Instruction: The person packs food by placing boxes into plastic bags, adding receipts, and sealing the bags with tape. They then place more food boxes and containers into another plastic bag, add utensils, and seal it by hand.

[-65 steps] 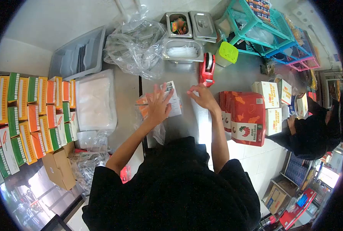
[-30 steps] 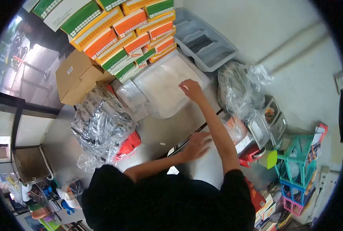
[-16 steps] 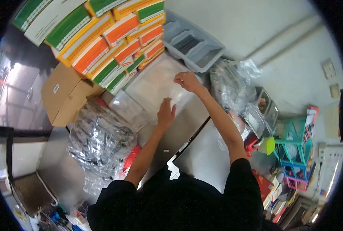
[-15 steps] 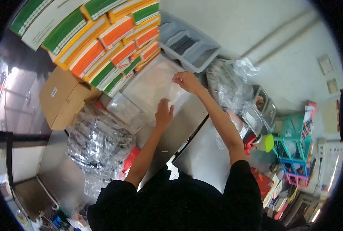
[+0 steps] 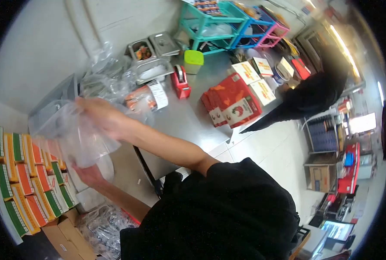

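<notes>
A clear plastic bag [image 5: 78, 138] hangs raised and puffed out between my two hands. My right hand [image 5: 101, 116] is closed on its upper edge, blurred a little by motion. Lower down, my left hand [image 5: 90, 174] grips the bag's bottom side, its fingertips partly hidden by the film. Behind the bag shows part of a whitish translucent container [image 5: 104, 168] on the steel table.
Stacked green, orange and yellow boxes [image 5: 26, 173] stand at left, a grey divided bin [image 5: 67, 93] behind the bag. Steel pans [image 5: 151, 69], a red tape dispenser [image 5: 181, 82] and red packages [image 5: 232, 102] lie to the right. Another person's dark sleeve [image 5: 316, 95] is beyond.
My view has swung to the right. My hands have lifted the plastic bag off the whitish container and spread it out. Another person has come into view.
</notes>
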A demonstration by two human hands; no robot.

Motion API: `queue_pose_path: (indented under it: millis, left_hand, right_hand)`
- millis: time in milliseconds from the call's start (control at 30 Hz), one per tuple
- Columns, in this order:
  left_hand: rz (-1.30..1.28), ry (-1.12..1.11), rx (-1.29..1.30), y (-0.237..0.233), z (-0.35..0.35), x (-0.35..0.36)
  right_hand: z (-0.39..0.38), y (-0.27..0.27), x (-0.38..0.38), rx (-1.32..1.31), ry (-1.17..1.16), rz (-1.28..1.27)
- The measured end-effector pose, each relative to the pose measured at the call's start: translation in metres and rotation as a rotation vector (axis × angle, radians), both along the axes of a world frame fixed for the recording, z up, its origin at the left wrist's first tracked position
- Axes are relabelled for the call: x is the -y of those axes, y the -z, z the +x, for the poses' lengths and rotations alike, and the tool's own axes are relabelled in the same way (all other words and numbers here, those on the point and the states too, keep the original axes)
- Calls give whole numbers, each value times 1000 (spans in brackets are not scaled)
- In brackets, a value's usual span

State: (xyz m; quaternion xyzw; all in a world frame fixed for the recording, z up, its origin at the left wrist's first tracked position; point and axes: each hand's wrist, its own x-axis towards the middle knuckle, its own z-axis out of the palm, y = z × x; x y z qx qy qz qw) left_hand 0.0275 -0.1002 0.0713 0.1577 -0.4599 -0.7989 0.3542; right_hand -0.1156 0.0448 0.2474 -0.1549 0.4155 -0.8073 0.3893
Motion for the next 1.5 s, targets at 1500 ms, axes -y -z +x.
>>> queue_pose_path:
  millis: [1500]
  left_hand:
    - [-490, 474, 1194, -49, 34, -352]
  right_hand:
    - [155, 139, -476, -136, 977, 1043]
